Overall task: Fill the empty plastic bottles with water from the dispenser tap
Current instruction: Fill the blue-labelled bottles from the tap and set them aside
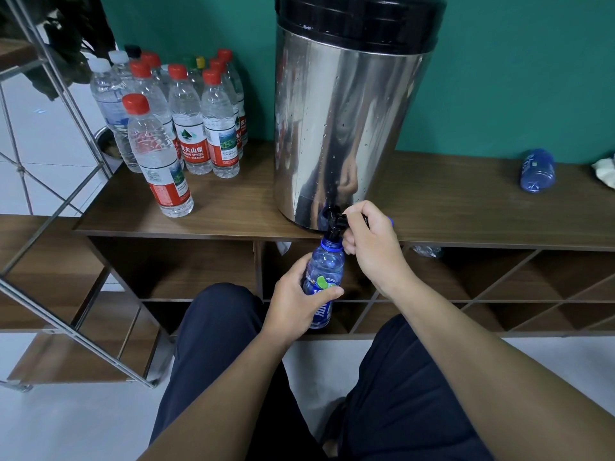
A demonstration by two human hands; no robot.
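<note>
A tall steel water dispenser (342,121) with a black lid stands on the wooden shelf top (233,207). Its black tap (334,221) juts over the shelf's front edge. My left hand (296,304) grips a blue-tinted plastic bottle (324,271) round its labelled middle and holds it upright, its open mouth right under the tap spout. My right hand (372,244) is curled round the tap lever, and something small and blue, perhaps the cap, shows behind its knuckles. Whether water is running cannot be told.
Several capped clear bottles (186,121), most with red caps, stand at the shelf's left; one (159,158) stands apart in front. A blue bottle (537,171) lies on its side at the right. A metal rack (60,194) stands at the left. My knees are below.
</note>
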